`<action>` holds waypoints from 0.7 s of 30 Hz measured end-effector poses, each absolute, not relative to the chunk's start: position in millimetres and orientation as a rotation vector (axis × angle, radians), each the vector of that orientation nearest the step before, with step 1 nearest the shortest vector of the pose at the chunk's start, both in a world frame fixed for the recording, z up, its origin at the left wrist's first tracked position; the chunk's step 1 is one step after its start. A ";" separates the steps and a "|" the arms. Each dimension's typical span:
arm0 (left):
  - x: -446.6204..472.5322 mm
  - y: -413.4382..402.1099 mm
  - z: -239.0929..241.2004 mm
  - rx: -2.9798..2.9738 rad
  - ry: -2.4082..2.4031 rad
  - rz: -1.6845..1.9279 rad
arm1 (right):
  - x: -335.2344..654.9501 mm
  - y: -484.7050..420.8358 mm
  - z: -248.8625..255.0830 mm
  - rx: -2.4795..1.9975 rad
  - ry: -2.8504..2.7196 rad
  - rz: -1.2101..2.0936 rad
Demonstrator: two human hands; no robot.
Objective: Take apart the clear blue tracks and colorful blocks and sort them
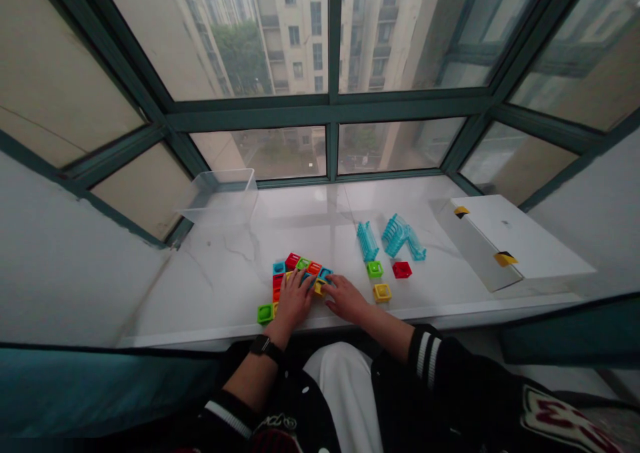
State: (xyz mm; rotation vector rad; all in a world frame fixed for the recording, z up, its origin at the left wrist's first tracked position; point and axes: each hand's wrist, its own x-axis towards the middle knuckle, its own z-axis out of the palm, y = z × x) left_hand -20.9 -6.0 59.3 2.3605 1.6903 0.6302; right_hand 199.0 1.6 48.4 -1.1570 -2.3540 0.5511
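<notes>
A cluster of joined coloured square blocks [299,266], red, blue, green and yellow, lies near the front edge of the white marble sill [225,280]. My left hand [293,301] rests flat on the cluster with fingers spread. My right hand [345,297] touches its right end, fingers curled onto a yellow block [320,288]. A loose green block [265,313] sits just left of my left hand. Loose green [375,269], red [401,270] and yellow [382,292] blocks lie to the right of my right hand.
Blue ribbed track pieces [395,234] lie behind the loose blocks. A clear plastic tub [223,196] stands at the back left by the window. A white box [500,240] with yellow tabs sits at the right. Window frames enclose the sill.
</notes>
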 end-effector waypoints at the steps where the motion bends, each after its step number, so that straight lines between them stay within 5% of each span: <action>1: -20.2 -6.9 60.7 2.371 1.675 0.616 | 198.9 1.1 46.8 -1.153 -2.343 0.554; 21: -16.1 -8.9 64.0 2.397 1.627 0.598 | 223.2 -12.1 58.8 -1.068 -2.306 0.756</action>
